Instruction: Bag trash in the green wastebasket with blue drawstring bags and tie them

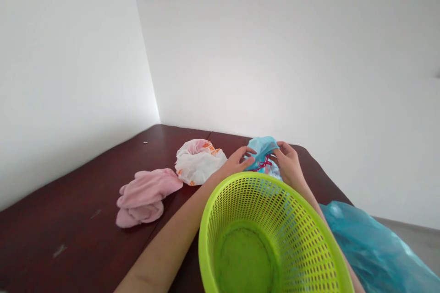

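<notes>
Beyond the basket, a small light-blue plastic bag (262,145) with a red drawstring (264,163) sits on the table, between my two hands. My left hand (239,159) is at the bag's left side, thumb and fingers apart and touching the plastic. On the right, my right hand (288,161) pinches the bag's upper edge between thumb and fingers. The bag's lower part is partly hidden by the rim of a lime-green plastic basket (245,256), which stands between my forearms with nothing in it.
Left of my hands lie a white plastic bag with orange print (202,167) and a folded pink cloth (147,194). A large blue plastic bag (381,247) is at the lower right. The dark red table (85,219) meets white walls.
</notes>
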Motion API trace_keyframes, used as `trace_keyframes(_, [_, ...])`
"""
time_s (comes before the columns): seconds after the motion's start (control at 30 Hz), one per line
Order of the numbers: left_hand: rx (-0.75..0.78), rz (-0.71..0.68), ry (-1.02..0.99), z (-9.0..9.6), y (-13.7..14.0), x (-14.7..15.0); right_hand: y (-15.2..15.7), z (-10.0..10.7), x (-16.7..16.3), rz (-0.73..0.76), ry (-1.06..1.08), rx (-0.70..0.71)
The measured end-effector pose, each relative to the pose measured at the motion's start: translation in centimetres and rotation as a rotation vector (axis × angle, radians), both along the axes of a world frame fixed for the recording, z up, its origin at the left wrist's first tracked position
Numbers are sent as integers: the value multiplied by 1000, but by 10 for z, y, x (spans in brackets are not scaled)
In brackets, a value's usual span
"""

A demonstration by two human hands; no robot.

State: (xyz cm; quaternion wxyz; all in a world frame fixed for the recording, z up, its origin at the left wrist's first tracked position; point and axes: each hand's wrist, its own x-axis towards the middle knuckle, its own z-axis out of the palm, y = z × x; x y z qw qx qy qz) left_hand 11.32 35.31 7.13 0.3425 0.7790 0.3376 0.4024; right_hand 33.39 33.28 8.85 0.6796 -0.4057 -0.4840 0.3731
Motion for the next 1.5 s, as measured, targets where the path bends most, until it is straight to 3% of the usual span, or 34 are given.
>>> trace_keyframes(0.1, [119,40,72,-1,6,-3,0,5,-5,80,-13,29])
trace_keyframes(0.2, [158,176,138,6,9,-10,4,6,-4,98,-65,39])
trace_keyframes(0.37, [292,441,231,22,12,-36,7,-1,16,-272,-432,131])
trace_keyframes(0.53, [433,473,358,38,5,-56,-9,3,22,-489,-887,205])
trace_keyframes(0.67, [508,526,413,45,0,-60,-16,8,19,-590,-994,190])
trace_keyframes(0.8, [515,453,331,47,4,-65,-10,9,23,-480,-703,202])
trace_keyframes(0.93, [449,377,231,51,6,-69,-9,12,23,-166,-203,29])
trace_keyframes(1.1, [307,427,139,56,1,-64,-21,22,20,117,47,-60])
trace_keyframes(1.17, [288,450,126,56,1,-63,-25,26,20,186,97,-79])
trace_keyframes(1.27, [272,506,142,56,3,-63,-31,32,20,175,97,-47])
trace_keyframes(1.4, [200,556,129,53,6,-65,-39,34,21,115,-68,26])
trace_keyframes(1.5, [155,544,22,49,10,-66,-34,28,22,104,-239,-3])
